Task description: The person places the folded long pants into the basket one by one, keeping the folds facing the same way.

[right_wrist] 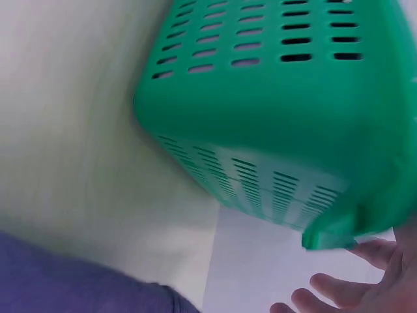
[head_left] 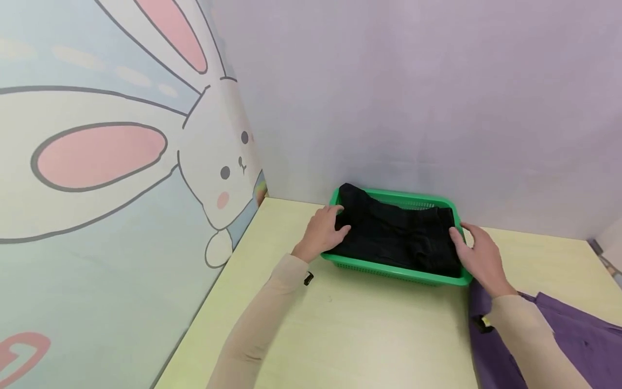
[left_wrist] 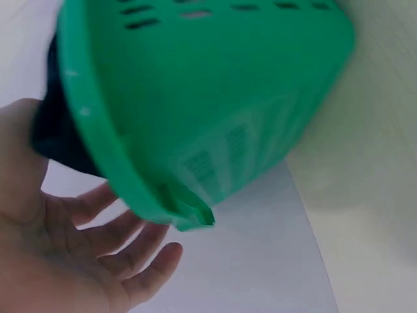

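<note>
Your hands are at the two short ends of a green basket [head_left: 389, 269], which sits right of centre in the head view, on the pale yellow worktop [head_left: 369, 335], near the lilac backdrop [head_left: 413, 97]. Folded black cloth [head_left: 384, 232] lies in the basket and covers most of its inside; one lump of it rises above the rim at the basket's upper left corner.

Your left hand [head_left: 323, 231] is at the basket's left end, its thumb over the black cloth. The left wrist view shows its fingers loosely bent and spread, reaching past the rim at lower left of that frame, not clenched round it. Your right hand [head_left: 482, 258] is at the right end, with its thumb at the inner side of the rim. In the right wrist view its fingers stretch out relaxed beside the basket's corner at lower right. You cannot tell from these views how firmly either hand presses.

Purple cloth [head_left: 578, 335] lies at lower right of the head view, partly under your right sleeve [head_left: 534, 340]. Your left sleeve [head_left: 252, 335], also beige, comes up from the bottom edge. A small dark item [head_left: 308, 278] shows at your left cuff. A rabbit drawing [head_left: 214, 178] decorates the wall at upper left.
</note>
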Demonstrator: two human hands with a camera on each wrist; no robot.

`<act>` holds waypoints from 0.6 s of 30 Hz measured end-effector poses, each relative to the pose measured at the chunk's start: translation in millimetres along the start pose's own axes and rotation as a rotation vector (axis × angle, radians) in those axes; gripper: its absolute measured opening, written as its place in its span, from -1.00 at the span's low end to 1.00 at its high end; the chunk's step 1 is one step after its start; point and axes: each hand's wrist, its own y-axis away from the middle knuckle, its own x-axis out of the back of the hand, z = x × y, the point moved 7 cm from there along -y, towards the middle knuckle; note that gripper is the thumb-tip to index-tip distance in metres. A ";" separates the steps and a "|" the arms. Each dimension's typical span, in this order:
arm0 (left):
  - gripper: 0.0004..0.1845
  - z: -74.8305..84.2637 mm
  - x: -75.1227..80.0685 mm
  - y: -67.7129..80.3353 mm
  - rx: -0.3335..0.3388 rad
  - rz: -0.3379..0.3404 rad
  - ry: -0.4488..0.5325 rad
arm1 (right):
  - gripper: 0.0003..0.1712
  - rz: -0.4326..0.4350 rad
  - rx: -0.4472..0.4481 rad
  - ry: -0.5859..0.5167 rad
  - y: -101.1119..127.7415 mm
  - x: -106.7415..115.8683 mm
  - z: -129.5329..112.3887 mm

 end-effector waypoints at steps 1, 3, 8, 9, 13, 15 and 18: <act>-0.34 1.1 2.3 2.7 0.007 0.002 0.070 | -0.13 -0.012 -0.021 -0.021 3.8 2.3 2.7; -0.29 3.5 6.5 8.2 0.024 0.005 0.189 | -0.12 -0.042 -0.067 -0.061 10.7 8.2 7.3; -0.16 15.5 15.2 23.8 0.064 -0.016 0.439 | -0.11 -0.155 -0.135 -0.226 27.9 21.3 11.1; -0.13 18.7 15.8 27.1 0.072 -0.029 0.494 | -0.11 -0.182 -0.137 -0.276 30.9 23.4 10.9; -0.06 34.3 14.8 37.6 0.068 -0.107 0.722 | -0.13 -0.265 -0.146 -0.468 41.5 32.3 11.2; -0.03 42.1 13.2 42.3 0.061 -0.158 0.812 | -0.16 -0.286 -0.162 -0.540 46.2 36.8 14.7; -0.01 54.4 11.4 49.6 0.044 -0.235 0.902 | -0.20 -0.297 -0.172 -0.610 53.8 44.2 24.5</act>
